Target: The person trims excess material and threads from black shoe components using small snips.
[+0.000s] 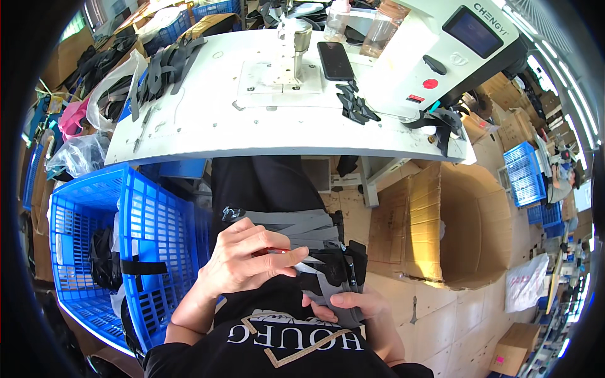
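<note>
My left hand [246, 257] was pinched around a slim red tool [276, 251], its exact kind mostly hidden by my fingers, while my right hand [368, 305], thumb on top, grasped the black-and-grey strap pieces [331, 268] just right of those pinching fingertips. More grey strips [287, 219] lay across my lap just beyond the grip. A blue plastic crate [161, 220] stood left of my hands, an open cardboard box [403, 233] stood to their right, and a white worktable [183, 129] stretched farther ahead of them.
</note>
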The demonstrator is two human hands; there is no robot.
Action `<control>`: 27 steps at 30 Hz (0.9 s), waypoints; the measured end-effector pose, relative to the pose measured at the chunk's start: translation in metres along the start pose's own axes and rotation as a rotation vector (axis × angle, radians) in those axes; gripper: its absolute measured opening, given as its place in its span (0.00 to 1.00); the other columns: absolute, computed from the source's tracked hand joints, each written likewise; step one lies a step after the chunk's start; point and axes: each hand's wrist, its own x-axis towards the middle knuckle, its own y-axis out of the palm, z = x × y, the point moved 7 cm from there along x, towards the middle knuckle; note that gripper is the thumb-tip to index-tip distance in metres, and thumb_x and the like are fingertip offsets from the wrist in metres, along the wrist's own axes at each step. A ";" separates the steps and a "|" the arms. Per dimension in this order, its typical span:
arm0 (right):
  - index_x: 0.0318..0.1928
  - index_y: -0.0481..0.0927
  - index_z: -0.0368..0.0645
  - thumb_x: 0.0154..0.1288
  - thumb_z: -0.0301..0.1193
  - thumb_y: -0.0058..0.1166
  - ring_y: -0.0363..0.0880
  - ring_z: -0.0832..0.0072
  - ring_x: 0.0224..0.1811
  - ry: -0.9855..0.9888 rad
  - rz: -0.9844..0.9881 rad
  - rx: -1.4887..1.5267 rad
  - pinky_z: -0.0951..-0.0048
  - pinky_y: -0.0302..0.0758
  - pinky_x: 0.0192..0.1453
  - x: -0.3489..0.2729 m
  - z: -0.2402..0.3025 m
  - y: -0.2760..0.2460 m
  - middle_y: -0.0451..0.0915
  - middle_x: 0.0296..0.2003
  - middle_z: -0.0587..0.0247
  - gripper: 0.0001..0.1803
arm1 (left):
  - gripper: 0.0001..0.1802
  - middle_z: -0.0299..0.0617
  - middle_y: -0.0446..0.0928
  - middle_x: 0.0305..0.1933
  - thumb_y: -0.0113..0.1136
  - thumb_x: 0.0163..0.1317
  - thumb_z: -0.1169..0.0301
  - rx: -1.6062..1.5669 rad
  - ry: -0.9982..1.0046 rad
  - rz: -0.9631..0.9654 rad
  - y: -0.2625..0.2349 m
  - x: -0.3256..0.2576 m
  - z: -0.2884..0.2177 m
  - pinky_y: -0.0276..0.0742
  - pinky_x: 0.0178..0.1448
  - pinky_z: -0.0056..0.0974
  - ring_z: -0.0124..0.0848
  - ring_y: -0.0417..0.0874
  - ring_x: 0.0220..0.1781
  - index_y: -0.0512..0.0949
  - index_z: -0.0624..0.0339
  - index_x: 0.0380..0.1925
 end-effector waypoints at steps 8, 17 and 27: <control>0.56 0.74 0.27 0.67 0.39 0.59 0.69 0.78 0.29 0.048 0.031 -0.027 0.76 0.66 0.33 0.003 -0.001 0.004 0.74 0.30 0.61 0.27 | 0.18 0.27 0.79 0.35 0.74 0.50 0.60 -0.049 -0.007 0.008 0.000 -0.003 0.001 0.66 0.31 0.33 0.23 0.79 0.28 0.86 0.48 0.43; 0.55 0.74 0.27 0.67 0.42 0.59 0.68 0.78 0.27 0.031 0.014 0.021 0.76 0.64 0.32 0.004 0.001 -0.002 0.72 0.26 0.62 0.28 | 0.19 0.27 0.79 0.33 0.74 0.50 0.59 0.007 -0.129 0.016 -0.020 -0.020 0.001 0.69 0.32 0.32 0.24 0.79 0.30 0.87 0.47 0.44; 0.54 0.71 0.24 0.64 0.47 0.58 0.69 0.78 0.28 0.074 -0.002 -0.056 0.75 0.65 0.35 -0.001 -0.006 -0.007 0.73 0.26 0.61 0.35 | 0.18 0.26 0.79 0.33 0.73 0.51 0.60 0.041 -0.053 0.108 -0.003 -0.026 -0.012 0.65 0.29 0.31 0.22 0.78 0.28 0.87 0.46 0.43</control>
